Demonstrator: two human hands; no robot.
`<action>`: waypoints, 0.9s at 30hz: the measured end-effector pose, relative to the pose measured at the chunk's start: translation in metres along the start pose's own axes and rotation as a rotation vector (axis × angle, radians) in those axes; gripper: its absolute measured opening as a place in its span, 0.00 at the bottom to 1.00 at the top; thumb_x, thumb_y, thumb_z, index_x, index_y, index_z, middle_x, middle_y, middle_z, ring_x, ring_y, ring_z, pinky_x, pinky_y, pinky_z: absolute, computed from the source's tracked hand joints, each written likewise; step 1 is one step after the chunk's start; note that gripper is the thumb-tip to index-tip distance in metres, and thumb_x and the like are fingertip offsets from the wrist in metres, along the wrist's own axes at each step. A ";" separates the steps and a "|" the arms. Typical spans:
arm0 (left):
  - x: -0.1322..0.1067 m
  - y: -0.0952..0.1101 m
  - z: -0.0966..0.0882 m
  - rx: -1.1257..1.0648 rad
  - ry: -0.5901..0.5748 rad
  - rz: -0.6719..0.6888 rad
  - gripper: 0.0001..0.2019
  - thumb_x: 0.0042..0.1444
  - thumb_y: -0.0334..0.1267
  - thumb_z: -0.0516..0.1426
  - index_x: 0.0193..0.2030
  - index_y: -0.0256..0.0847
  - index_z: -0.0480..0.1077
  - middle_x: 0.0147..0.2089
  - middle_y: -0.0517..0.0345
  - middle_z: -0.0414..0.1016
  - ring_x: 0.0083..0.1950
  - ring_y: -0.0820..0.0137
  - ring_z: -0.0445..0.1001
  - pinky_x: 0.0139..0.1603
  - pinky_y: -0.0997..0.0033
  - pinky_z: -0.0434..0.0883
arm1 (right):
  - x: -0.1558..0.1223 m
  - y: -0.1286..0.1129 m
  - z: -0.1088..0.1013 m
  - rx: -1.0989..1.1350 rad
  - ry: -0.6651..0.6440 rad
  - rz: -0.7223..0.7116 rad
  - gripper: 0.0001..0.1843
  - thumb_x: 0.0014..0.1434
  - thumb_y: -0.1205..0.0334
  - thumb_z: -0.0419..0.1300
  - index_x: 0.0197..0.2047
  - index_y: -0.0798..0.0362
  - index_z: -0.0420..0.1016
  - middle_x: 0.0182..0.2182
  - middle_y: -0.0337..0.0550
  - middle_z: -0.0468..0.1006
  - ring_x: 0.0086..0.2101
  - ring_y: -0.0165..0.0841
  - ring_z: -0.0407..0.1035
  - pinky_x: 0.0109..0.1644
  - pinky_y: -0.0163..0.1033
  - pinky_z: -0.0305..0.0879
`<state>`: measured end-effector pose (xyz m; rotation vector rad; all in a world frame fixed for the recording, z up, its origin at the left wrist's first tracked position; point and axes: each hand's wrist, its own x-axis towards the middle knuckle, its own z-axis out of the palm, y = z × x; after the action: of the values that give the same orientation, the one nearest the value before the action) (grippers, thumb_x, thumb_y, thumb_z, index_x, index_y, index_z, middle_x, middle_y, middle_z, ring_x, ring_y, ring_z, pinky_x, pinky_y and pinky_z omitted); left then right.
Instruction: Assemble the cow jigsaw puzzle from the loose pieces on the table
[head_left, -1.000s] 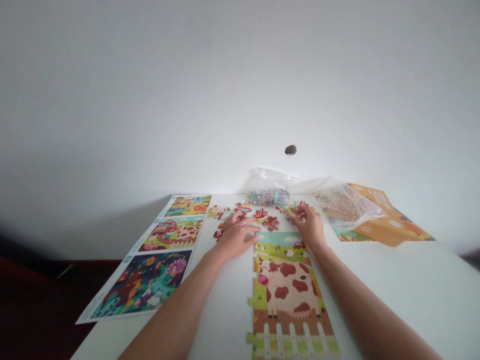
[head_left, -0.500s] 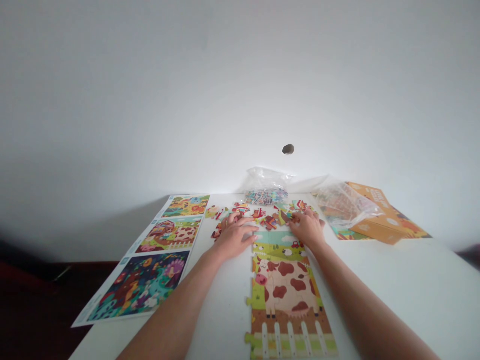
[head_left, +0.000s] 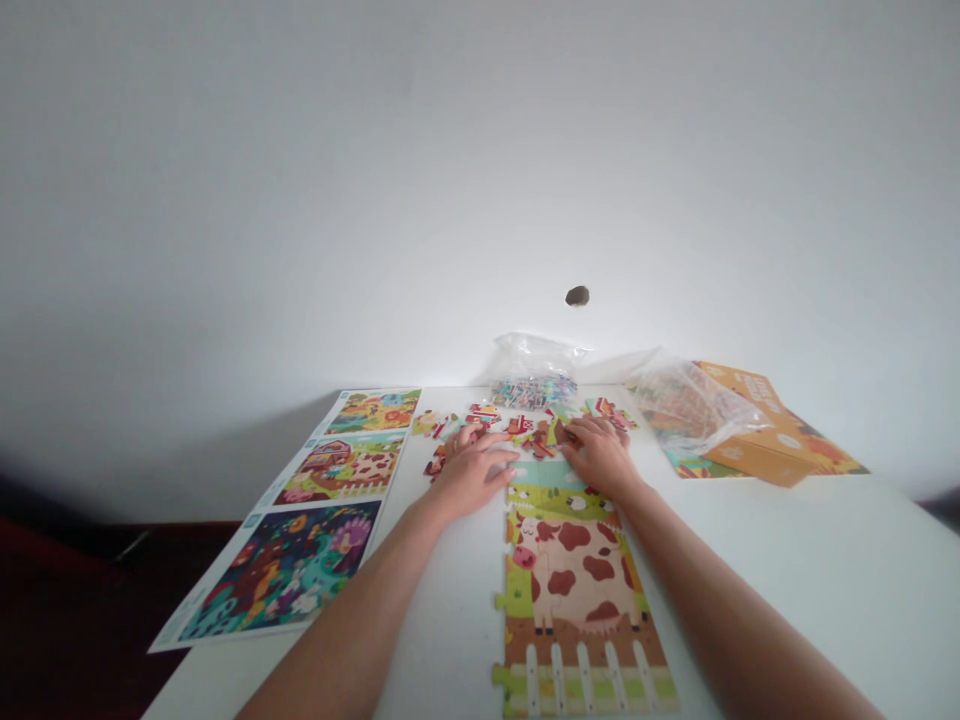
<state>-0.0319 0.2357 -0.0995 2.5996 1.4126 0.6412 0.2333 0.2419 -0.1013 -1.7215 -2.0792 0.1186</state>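
Since the left hand lies open on the tabletop beside loose puzzle pieces, only the right hand, curled over them, might grip one, hard to tell; the joined cow puzzle lies just below both hands.

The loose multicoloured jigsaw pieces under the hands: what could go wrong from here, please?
The right hand presses just above the top edge of the assembled cow jigsaw puzzle, so a slip might push its joined pieces apart. The left hand sits among loose multicoloured jigsaw pieces near the printed picture sheets, so some pieces could perhaps slide onto them. Those pieces also lie close to the clear plastic bag of pieces, so they might get mixed.
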 end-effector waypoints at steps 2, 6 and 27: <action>0.000 0.000 0.000 0.004 0.001 0.001 0.13 0.62 0.44 0.57 0.51 0.58 0.78 0.63 0.65 0.71 0.66 0.50 0.56 0.65 0.43 0.54 | 0.001 0.000 -0.002 -0.007 0.031 0.070 0.16 0.61 0.57 0.56 0.50 0.44 0.78 0.56 0.44 0.75 0.59 0.46 0.61 0.64 0.61 0.49; 0.001 0.000 -0.001 -0.009 0.008 0.015 0.15 0.63 0.37 0.55 0.50 0.59 0.79 0.62 0.64 0.72 0.65 0.53 0.57 0.65 0.43 0.55 | 0.001 0.003 0.000 -0.034 0.009 0.077 0.25 0.59 0.64 0.53 0.59 0.44 0.73 0.63 0.44 0.68 0.64 0.48 0.55 0.65 0.64 0.47; -0.002 0.013 -0.010 -0.084 -0.057 0.082 0.14 0.55 0.40 0.61 0.48 0.56 0.80 0.63 0.60 0.71 0.65 0.53 0.59 0.66 0.41 0.54 | 0.001 0.008 0.005 -0.062 -0.077 0.021 0.23 0.70 0.52 0.44 0.63 0.44 0.67 0.68 0.43 0.60 0.70 0.51 0.42 0.66 0.72 0.33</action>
<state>-0.0269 0.2257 -0.0876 2.5996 1.2418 0.6166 0.2391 0.2460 -0.1080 -1.8020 -2.1420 0.1301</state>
